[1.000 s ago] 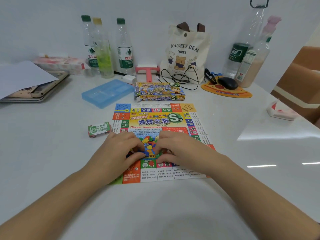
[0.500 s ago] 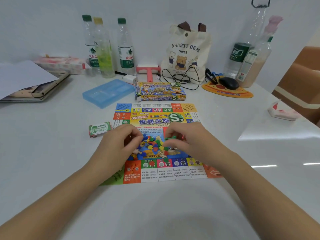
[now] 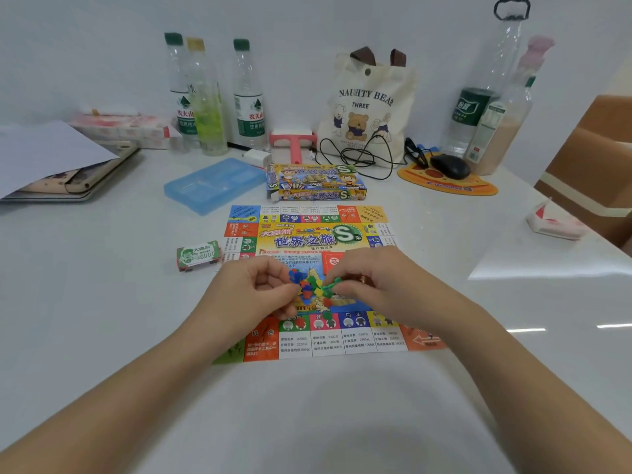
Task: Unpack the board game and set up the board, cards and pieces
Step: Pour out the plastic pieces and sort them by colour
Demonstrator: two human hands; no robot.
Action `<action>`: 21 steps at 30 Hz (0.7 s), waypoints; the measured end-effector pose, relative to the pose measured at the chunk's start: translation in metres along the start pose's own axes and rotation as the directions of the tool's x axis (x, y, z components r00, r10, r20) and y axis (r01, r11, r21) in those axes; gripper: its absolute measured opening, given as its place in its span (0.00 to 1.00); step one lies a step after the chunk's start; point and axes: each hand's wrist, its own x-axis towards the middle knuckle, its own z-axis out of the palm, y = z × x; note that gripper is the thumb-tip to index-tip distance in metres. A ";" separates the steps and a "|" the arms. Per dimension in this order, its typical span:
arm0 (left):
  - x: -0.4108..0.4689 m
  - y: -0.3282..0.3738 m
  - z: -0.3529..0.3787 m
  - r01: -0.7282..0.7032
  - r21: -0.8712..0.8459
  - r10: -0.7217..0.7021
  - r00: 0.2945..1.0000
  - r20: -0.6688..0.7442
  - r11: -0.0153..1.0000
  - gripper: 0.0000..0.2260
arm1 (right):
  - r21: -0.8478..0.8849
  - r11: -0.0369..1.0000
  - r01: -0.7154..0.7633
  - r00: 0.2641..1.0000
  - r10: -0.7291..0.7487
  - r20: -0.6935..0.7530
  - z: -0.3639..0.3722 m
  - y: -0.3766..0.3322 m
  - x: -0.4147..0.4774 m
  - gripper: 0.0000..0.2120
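The colourful game board (image 3: 307, 239) lies unfolded on the white table, and the game box (image 3: 316, 183) lies just behind it. A small pile of plastic pieces (image 3: 307, 285), blue, red, green and yellow, sits at the board's middle. My left hand (image 3: 253, 295) has its fingers curled with the tips at the pile's left side; what it holds is hidden. My right hand (image 3: 369, 285) pinches a green piece (image 3: 331, 286) at the pile's right edge. A green stack of play money (image 3: 198, 255) lies left of the board.
A blue plastic case (image 3: 212, 184) lies behind the board on the left. Three bottles (image 3: 205, 97), a tote bag (image 3: 369, 104), cables, a mouse (image 3: 449, 165) on an orange pad and two tall bottles line the back. Papers and a notebook (image 3: 51, 165) lie far left, a tissue pack (image 3: 554, 224) at right.
Both hands lifted off the pile and drew slightly apart. The right hand now pinches a green piece raised from the pile. The board shows more between the hands.
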 end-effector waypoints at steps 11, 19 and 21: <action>-0.010 0.008 0.019 -0.122 0.171 0.112 0.991 0.068 0.978 0.05 | -0.073 0.997 -0.025 0.999 0.027 0.035 -0.026 0.006 -0.027 0.09; -0.014 0.020 0.054 -0.304 0.314 0.271 0.951 0.145 0.899 0.03 | -0.035 0.989 -0.146 0.989 0.146 -0.002 -0.054 0.016 -0.057 0.02; -0.013 0.020 0.067 -0.333 0.359 0.296 0.942 0.157 0.872 0.04 | -0.100 0.980 -0.171 0.983 0.177 0.050 -0.059 0.020 -0.063 0.03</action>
